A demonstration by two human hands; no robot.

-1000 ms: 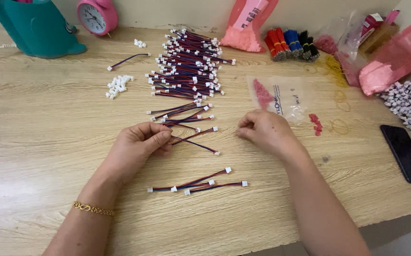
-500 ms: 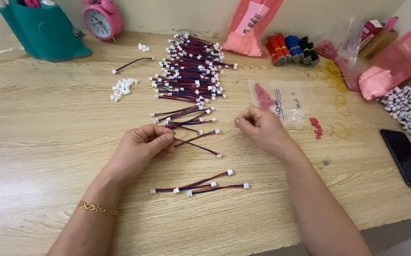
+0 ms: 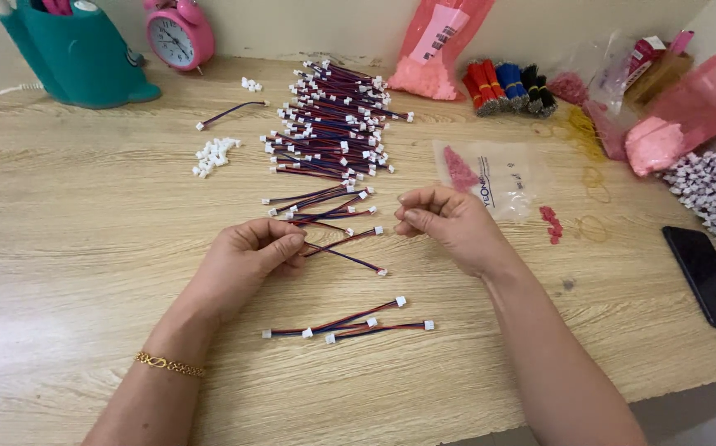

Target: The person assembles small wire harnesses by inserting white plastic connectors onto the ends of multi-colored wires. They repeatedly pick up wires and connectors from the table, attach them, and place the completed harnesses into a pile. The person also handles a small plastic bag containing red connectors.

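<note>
Red-and-blue wire leads (image 3: 343, 250) sit pinched in the left hand (image 3: 250, 260); the right hand (image 3: 448, 221) curls closed beside them, its contents hidden, above the wooden bench (image 3: 85, 248).

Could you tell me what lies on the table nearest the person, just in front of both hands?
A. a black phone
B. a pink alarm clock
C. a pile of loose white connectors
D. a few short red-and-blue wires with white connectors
D: a few short wire leads with white plugs lie on the table, just nearer the camera than the left hand and right hand.
</note>
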